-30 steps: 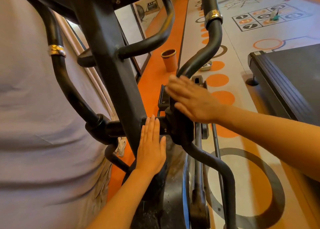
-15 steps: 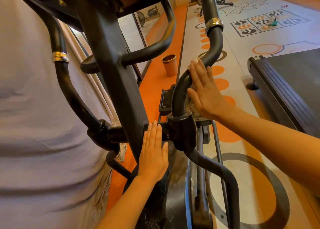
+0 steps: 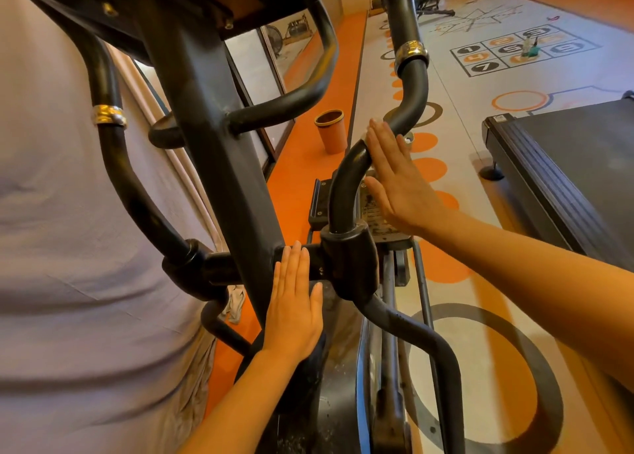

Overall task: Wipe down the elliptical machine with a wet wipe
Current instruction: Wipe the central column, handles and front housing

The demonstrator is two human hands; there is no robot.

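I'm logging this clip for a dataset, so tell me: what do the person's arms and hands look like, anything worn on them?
Both arms are bare as far as the frame shows: no sleeves, gloves, watch or bracelet. The left hand and right hand show no rings, and the nails are short and unpainted. A light grey shirt fills the left of the view.

Central post (image 3: 219,165) blocks left; curved handlebar (image 3: 346,179) blocks right; narrow gap between, crossed by pivot bar (image 3: 322,265).

Black, dusty elliptical machine (image 3: 219,165), upright central post, curved tubular handlebars with silver rings either side.
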